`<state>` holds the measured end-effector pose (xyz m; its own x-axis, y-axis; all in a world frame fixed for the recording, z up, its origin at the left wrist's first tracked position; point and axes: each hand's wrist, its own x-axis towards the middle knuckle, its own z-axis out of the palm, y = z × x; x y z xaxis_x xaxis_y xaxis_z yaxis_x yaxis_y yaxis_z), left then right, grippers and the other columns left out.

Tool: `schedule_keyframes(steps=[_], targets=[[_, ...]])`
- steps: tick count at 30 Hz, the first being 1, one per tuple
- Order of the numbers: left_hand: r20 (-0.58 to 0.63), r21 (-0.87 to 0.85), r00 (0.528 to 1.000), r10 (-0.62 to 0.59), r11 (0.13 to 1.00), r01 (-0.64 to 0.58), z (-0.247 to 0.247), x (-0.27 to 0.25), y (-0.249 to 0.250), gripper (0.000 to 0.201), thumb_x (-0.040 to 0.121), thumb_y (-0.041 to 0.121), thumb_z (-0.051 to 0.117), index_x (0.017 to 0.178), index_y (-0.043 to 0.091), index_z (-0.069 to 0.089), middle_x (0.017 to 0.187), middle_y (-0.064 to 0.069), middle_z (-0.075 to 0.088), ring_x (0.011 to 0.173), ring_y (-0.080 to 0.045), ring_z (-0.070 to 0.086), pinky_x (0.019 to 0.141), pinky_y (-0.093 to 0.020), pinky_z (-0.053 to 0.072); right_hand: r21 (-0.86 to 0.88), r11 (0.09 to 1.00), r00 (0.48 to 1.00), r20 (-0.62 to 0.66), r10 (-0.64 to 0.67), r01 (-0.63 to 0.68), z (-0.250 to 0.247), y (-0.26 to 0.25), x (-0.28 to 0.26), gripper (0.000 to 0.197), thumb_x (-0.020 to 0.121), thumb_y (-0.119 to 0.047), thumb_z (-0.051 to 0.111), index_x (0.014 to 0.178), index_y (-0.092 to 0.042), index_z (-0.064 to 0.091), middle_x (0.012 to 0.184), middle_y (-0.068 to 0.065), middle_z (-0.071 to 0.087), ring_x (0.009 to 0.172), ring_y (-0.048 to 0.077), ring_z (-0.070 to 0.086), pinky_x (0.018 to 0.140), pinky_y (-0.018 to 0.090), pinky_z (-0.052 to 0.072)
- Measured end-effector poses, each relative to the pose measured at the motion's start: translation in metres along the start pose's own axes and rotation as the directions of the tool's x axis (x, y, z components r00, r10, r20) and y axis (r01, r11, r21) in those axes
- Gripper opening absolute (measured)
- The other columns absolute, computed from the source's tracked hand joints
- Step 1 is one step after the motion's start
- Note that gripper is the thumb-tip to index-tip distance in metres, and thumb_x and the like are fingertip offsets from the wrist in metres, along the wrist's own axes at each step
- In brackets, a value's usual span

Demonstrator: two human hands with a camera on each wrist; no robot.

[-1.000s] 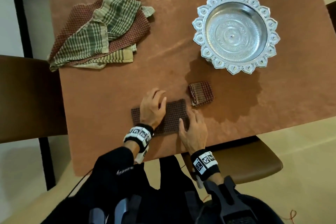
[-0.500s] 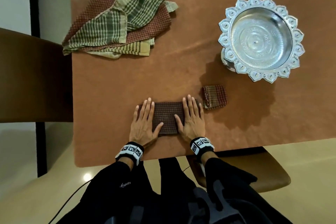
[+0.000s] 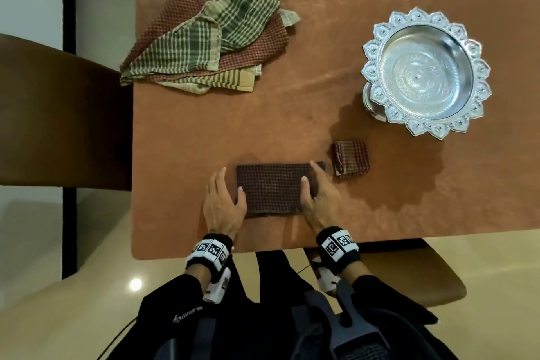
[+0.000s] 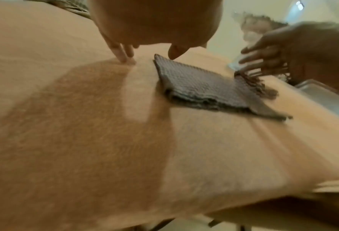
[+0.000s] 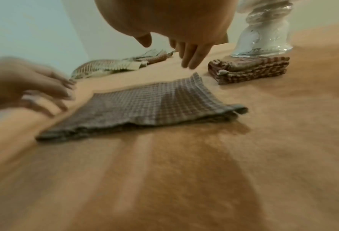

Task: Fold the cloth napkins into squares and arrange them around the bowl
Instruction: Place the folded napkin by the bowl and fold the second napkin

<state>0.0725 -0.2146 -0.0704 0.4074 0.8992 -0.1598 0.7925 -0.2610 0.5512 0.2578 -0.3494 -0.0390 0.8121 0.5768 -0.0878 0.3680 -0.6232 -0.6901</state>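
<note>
A dark checked napkin (image 3: 271, 188) lies folded into a rectangle near the table's front edge; in the right wrist view the napkin (image 5: 150, 106) shows layered edges. My left hand (image 3: 230, 184) lies flat just off its left end, thumb touching that edge. My right hand (image 3: 309, 175) has straight fingers over the right end, its thumb lying on the cloth. A small folded red-checked square (image 3: 352, 158) lies to the right, in front of the silver bowl (image 3: 426, 73). Neither hand grips anything.
A loose pile of green-striped and red-checked napkins (image 3: 210, 38) sits at the table's far left corner. Brown chairs stand at the left (image 3: 58, 114), at the far side and at the near right. The table edge (image 3: 263, 254) runs just behind my wrists.
Both hands have slid outward from the napkin's middle. The left hand has come off the cloth to its left edge, and more of the napkin shows between the hands.
</note>
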Motion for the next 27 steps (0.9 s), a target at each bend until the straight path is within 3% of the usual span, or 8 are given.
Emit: schedule_keyframes(steps=[3, 6, 8, 10, 14, 18, 23, 27], targets=[[0.054, -0.149, 0.954, -0.296, 0.942, 0.301, -0.001, 0.001, 0.014, 0.047, 0.091, 0.033, 0.071, 0.133, 0.016, 0.059, 0.113, 0.001, 0.064, 0.104, -0.027, 0.064, 0.089, -0.041, 0.053, 0.369, 0.860, 0.935, 0.109, 0.337, -0.353, 0.022, -0.025, -0.013, 0.019, 0.099, -0.022, 0.063, 0.110, -0.029, 0.076, 0.099, -0.008, 0.080, 0.093, 0.011, 0.076, 0.092, 0.043, 0.061], [0.139, -0.186, 0.876, -0.463, 0.856, 0.482, 0.000, 0.003, 0.025, 0.043, 0.089, 0.037, 0.075, 0.128, 0.021, 0.062, 0.094, 0.009, 0.069, 0.099, -0.023, 0.066, 0.087, -0.037, 0.053, 0.362, 0.721, 0.806, 0.311, 0.505, -0.591, 0.045, -0.034, -0.025, 0.013, 0.099, -0.027, 0.064, 0.100, -0.037, 0.072, 0.093, -0.011, 0.077, 0.095, 0.013, 0.074, 0.094, 0.043, 0.060], [0.158, -0.193, 0.862, -0.482, 0.841, 0.506, 0.000, 0.005, 0.027, 0.038, 0.087, 0.038, 0.077, 0.119, 0.023, 0.065, 0.086, 0.009, 0.070, 0.094, -0.022, 0.068, 0.084, -0.039, 0.055, 0.277, 0.771, 0.811, 0.326, 0.485, -0.573, 0.047, -0.040, -0.029, 0.012, 0.102, -0.024, 0.062, 0.111, -0.029, 0.068, 0.098, -0.015, 0.068, 0.091, 0.010, 0.067, 0.083, 0.016, 0.053], [0.195, -0.185, 0.851, -0.488, 0.834, 0.520, -0.001, 0.010, 0.029, 0.027, 0.087, 0.037, 0.078, 0.108, 0.023, 0.068, 0.082, 0.007, 0.070, 0.088, -0.022, 0.069, 0.079, -0.036, 0.055, 0.223, 0.830, 0.846, 0.297, 0.443, -0.512, 0.044, -0.046, -0.030, 0.023, 0.103, -0.016, 0.060, 0.125, -0.018, 0.066, 0.099, -0.012, 0.064, 0.085, -0.001, 0.060, 0.070, 0.005, 0.045], [0.279, -0.185, 0.841, -0.464, 0.833, 0.521, -0.008, 0.021, 0.031, 0.016, 0.089, 0.034, 0.076, 0.094, 0.019, 0.073, 0.086, 0.005, 0.068, 0.085, -0.020, 0.065, 0.073, -0.028, 0.046, 0.179, 0.858, 0.854, 0.317, 0.414, -0.482, 0.042, -0.048, -0.030, 0.029, 0.099, -0.014, 0.063, 0.127, -0.015, 0.069, 0.106, -0.003, 0.069, 0.092, 0.009, 0.062, 0.085, 0.024, 0.051], [0.383, -0.315, 0.836, -0.393, 0.795, 0.518, -0.012, 0.028, 0.026, 0.018, 0.088, 0.029, 0.075, 0.078, 0.016, 0.070, 0.081, -0.002, 0.072, 0.076, -0.023, 0.066, 0.066, -0.030, 0.045, 0.157, 0.873, 0.835, 0.409, 0.369, -0.462, 0.033, -0.051, -0.032, 0.036, 0.091, -0.018, 0.071, 0.127, -0.021, 0.069, 0.104, -0.007, 0.072, 0.095, 0.011, 0.066, 0.088, 0.030, 0.052], [0.460, -0.386, 0.857, -0.235, 0.816, 0.430, -0.023, 0.031, 0.043, 0.024, 0.088, 0.013, 0.074, 0.068, 0.011, 0.061, 0.064, -0.004, 0.059, 0.063, -0.021, 0.054, 0.064, -0.038, 0.044, 0.147, 0.907, 0.802, 0.538, 0.261, -0.394, 0.034, -0.068, -0.042, 0.067, 0.073, -0.042, 0.078, 0.136, -0.024, 0.060, 0.124, -0.003, 0.067, 0.112, 0.013, 0.064, 0.098, 0.034, 0.054], [0.526, -0.348, 0.845, -0.095, 0.883, 0.316, -0.025, 0.027, 0.075, 0.019, 0.075, 0.030, 0.075, 0.065, 0.018, 0.064, 0.066, 0.001, 0.070, 0.069, -0.023, 0.069, 0.069, -0.046, 0.058, 0.174, 0.904, 0.880, 0.360, 0.310, -0.390, 0.033, -0.067, -0.046, 0.034, 0.082, -0.028, 0.073, 0.115, -0.027, 0.067, 0.104, -0.004, 0.073, 0.096, 0.015, 0.067, 0.082, 0.034, 0.052]])
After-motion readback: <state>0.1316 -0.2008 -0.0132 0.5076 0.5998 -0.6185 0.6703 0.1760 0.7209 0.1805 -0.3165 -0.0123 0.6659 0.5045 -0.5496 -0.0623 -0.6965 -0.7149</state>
